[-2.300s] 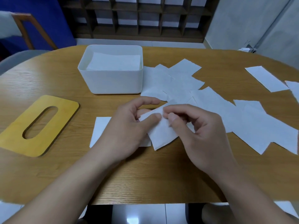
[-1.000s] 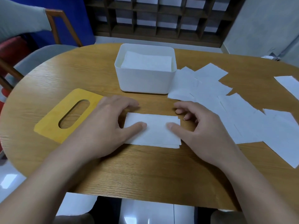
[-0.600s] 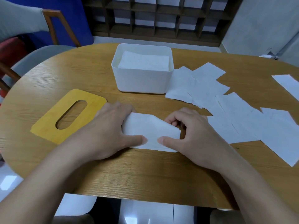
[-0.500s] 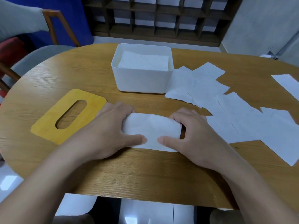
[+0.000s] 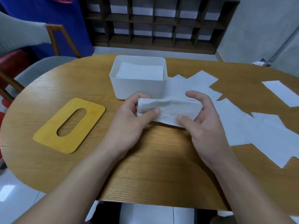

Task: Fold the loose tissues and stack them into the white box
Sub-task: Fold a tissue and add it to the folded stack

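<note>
A folded white tissue point(image 5: 169, 110) is held just above the table, in front of the white box point(image 5: 139, 88). My left hand point(image 5: 129, 117) grips its left end, thumb on top and fingers behind. My right hand point(image 5: 203, 120) holds its right end the same way. The box holds a stack of folded tissues point(image 5: 140, 72). Several loose flat tissues point(image 5: 234, 117) lie spread on the table to the right of the box.
A yellow wooden lid point(image 5: 69, 125) with an oval slot lies flat at the left. One separate tissue point(image 5: 283, 92) lies at the far right. A grey chair point(image 5: 40, 67) stands beyond the table's left end, and dark shelving point(image 5: 153, 21) behind.
The tissue lay flat under both hands a second ago. Both hands have since gripped its ends and lifted it off the table toward the box.
</note>
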Action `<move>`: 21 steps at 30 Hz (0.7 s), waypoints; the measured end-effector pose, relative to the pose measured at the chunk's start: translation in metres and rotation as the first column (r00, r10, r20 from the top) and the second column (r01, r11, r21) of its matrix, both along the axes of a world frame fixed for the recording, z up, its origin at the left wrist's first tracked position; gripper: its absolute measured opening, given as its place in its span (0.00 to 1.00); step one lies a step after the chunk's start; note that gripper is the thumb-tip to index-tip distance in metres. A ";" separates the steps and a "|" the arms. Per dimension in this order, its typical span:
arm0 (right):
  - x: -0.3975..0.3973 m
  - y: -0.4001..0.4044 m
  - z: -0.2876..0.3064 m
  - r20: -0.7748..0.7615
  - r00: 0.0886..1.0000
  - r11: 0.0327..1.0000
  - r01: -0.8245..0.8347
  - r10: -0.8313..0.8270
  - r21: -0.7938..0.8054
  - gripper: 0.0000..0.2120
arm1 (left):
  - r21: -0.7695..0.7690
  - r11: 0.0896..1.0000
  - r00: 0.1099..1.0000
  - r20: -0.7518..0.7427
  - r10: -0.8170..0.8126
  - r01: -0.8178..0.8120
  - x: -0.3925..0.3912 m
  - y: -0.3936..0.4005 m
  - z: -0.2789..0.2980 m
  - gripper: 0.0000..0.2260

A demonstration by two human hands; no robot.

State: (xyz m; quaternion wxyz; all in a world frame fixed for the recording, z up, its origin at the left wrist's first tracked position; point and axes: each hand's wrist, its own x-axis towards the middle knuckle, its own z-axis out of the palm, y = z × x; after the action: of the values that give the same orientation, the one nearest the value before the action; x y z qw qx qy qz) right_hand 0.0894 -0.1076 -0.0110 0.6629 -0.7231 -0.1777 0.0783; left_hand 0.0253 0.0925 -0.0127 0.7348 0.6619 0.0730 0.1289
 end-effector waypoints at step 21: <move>0.001 0.011 -0.013 -0.034 0.995 0.985 0.084 -0.090 -0.147 0.26 | 0.215 0.972 0.995 -0.025 0.097 -0.089 0.000 -0.009 -0.015 0.23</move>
State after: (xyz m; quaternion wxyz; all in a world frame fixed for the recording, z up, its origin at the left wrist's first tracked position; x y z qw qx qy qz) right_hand 0.0904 -0.0969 -0.0243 0.6145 -0.7750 -0.1261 0.0766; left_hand 0.0258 0.0835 -0.0279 0.6511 0.7351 0.1025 0.1588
